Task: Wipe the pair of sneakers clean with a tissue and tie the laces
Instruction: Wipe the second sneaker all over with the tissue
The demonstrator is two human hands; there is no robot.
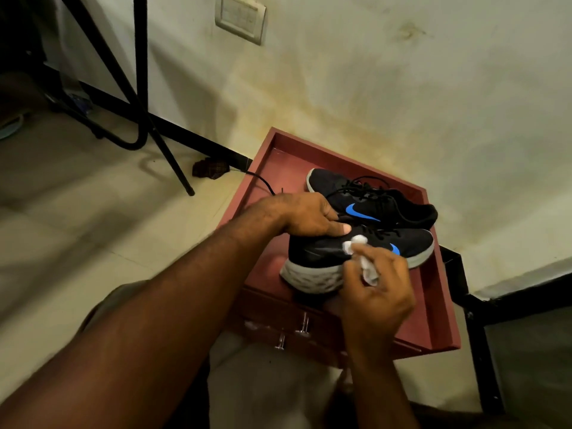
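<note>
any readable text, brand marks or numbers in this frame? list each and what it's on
No words or numbers can be read.
Far sneaker: blue swoosh logo on its side, no lettering.
Near sneaker: blue swoosh, partly hidden by the tissue and right hand.
Wall switch plate: blurred, nothing legible.

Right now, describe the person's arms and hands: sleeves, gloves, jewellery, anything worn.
Both forearms are bare as far as the frame shows; no sleeve reaches them. The left hand and right hand have no gloves. No watch, bracelet or ring shows on either wrist or on the visible fingers. The left thumbnail is short and plain. Motion blur softens the near parts of both arms, so fine marks cannot be made out.
</note>
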